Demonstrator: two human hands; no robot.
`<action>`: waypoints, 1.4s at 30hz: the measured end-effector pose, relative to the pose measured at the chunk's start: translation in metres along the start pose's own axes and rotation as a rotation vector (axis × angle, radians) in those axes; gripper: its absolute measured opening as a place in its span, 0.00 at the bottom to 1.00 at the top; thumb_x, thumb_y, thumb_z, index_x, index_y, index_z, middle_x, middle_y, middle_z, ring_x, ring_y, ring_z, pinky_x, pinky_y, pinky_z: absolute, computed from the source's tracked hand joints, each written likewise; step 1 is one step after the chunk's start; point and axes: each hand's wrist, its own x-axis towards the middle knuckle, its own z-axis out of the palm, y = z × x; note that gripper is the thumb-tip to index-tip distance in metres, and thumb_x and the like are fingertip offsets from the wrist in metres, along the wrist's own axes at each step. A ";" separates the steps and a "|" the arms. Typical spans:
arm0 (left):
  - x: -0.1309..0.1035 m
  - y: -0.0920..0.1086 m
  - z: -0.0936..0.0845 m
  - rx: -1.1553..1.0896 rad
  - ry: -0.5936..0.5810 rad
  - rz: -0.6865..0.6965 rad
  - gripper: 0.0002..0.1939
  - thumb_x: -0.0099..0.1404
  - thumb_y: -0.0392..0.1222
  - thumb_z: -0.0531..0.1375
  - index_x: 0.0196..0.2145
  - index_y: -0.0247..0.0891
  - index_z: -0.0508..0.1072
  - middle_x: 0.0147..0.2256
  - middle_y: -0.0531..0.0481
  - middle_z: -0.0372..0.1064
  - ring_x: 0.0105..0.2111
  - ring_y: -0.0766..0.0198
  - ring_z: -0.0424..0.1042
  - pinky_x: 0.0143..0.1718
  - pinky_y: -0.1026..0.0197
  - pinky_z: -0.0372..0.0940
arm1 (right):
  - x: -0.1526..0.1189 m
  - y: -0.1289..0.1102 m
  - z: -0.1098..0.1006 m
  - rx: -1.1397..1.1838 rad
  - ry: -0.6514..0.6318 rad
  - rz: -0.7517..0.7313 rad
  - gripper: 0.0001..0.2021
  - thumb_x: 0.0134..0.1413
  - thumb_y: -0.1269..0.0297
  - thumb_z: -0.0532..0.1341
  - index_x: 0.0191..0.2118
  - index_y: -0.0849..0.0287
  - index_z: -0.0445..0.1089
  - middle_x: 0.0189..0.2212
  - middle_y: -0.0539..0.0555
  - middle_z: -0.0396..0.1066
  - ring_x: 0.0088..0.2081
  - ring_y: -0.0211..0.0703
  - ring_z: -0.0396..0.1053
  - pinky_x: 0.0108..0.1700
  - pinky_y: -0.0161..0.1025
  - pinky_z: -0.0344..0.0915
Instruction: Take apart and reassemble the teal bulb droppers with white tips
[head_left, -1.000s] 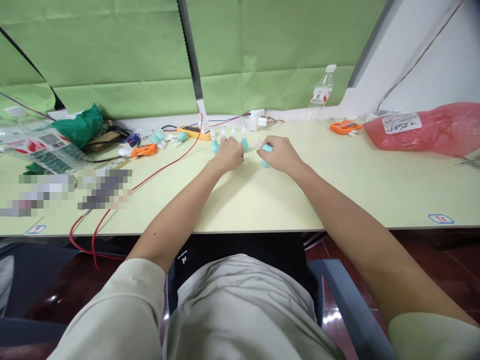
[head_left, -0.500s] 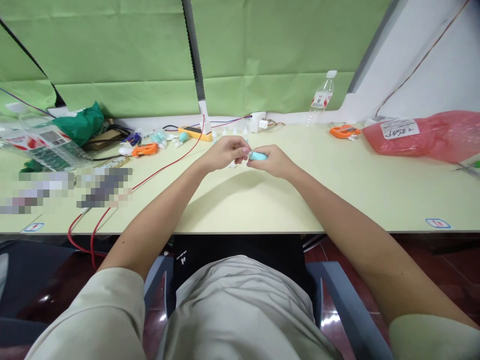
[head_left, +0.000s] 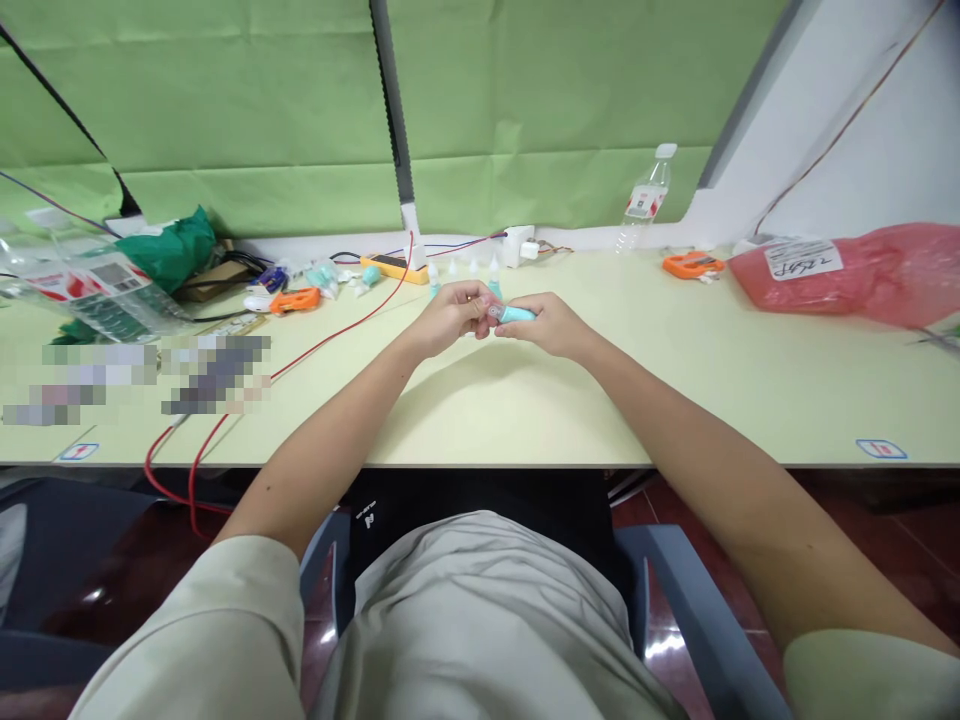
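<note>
My right hand (head_left: 553, 322) grips a short light-blue cylindrical piece (head_left: 517, 314), which lies on its side and points left. At its left end, the fingers of my left hand (head_left: 451, 318) are pinched around a small part that looks clear or whitish, too small to name. The two hands meet just above the table (head_left: 480, 410). Right behind them stand several small pieces with white pointed tips and light-blue bases (head_left: 494, 273), partly hidden by my left hand.
Toward the left back lie orange-handled tools (head_left: 295, 301), a yellow device (head_left: 394, 267), a green bag (head_left: 174, 250) and large plastic bottles (head_left: 105, 290). A red cable (head_left: 330, 335) crosses the left side. Rightward are a clear bottle (head_left: 643, 200), an orange tool (head_left: 691, 265) and a red bag (head_left: 892, 275).
My left hand has shifted slightly downward, its fingers still at the light-blue piece's end. More of the white-tipped pieces behind now shows. My right hand has barely moved.
</note>
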 end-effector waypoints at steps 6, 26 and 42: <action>-0.001 0.002 0.004 -0.104 0.073 -0.062 0.12 0.63 0.47 0.66 0.32 0.35 0.72 0.25 0.51 0.66 0.22 0.69 0.64 0.26 0.62 0.63 | -0.002 -0.007 0.004 0.083 -0.006 -0.030 0.17 0.46 0.50 0.71 0.31 0.61 0.76 0.27 0.50 0.69 0.30 0.39 0.61 0.35 0.39 0.57; 0.003 -0.050 -0.095 0.766 0.465 0.023 0.10 0.60 0.41 0.63 0.39 0.35 0.75 0.35 0.45 0.77 0.34 0.62 0.75 0.40 0.58 0.70 | 0.002 0.000 -0.013 -0.044 0.361 0.073 0.14 0.50 0.54 0.67 0.27 0.59 0.70 0.21 0.48 0.65 0.26 0.39 0.61 0.31 0.39 0.59; 0.001 -0.046 -0.087 1.094 0.271 0.011 0.09 0.59 0.39 0.58 0.33 0.37 0.79 0.37 0.44 0.77 0.38 0.55 0.72 0.47 0.55 0.67 | 0.003 0.007 -0.012 -0.126 0.343 0.096 0.12 0.49 0.54 0.66 0.29 0.59 0.72 0.22 0.48 0.64 0.28 0.41 0.61 0.31 0.39 0.57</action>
